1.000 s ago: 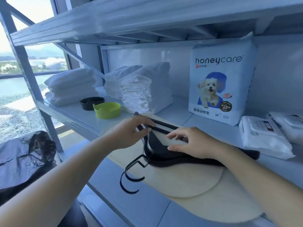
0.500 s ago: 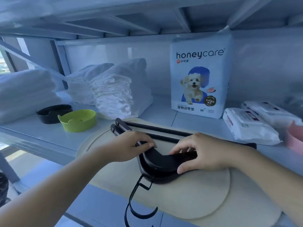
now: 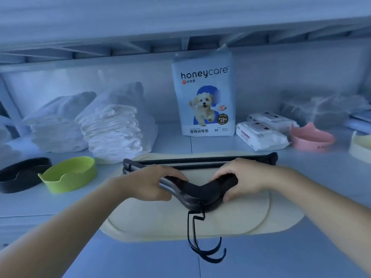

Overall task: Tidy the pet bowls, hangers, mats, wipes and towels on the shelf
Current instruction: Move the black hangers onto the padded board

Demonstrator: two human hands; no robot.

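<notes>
- Both your hands are clamped on the stack of black hangers (image 3: pixel 200 189). Your left hand (image 3: pixel 152 183) wraps the left shoulder and your right hand (image 3: pixel 241 177) wraps the right one, with fingers over the top and thumbs tucked under.
- The hangers lie between your hands, flat on the cream mats (image 3: pixel 160 217). Their long axis runs straight from one palm to the other, parallel to the shelf (image 3: pixel 60 203) edge.
- The straight bars lie just beyond your fingertips, on the far side. The hooks (image 3: pixel 202 247) point back toward you, between your wrists, and dangle past the near edge of the mats.
- Neither hand is nearer: the stack's peak sits about midway between them, so the load is shared evenly.
- The next move likely turns on that axis. I would judge that you should lift or slide with both hands together, keeping the stack level so the hangers do not fan apart.
- The hooks overhang the mats and may snag the near edge if you push away from yourself.
- The green bowl (image 3: pixel 70 174) sits out beyond your left hand, and the wipes (image 3: pixel 261 135) sit beyond and to the right of your right hand. Both are well apart from the hangers.
</notes>
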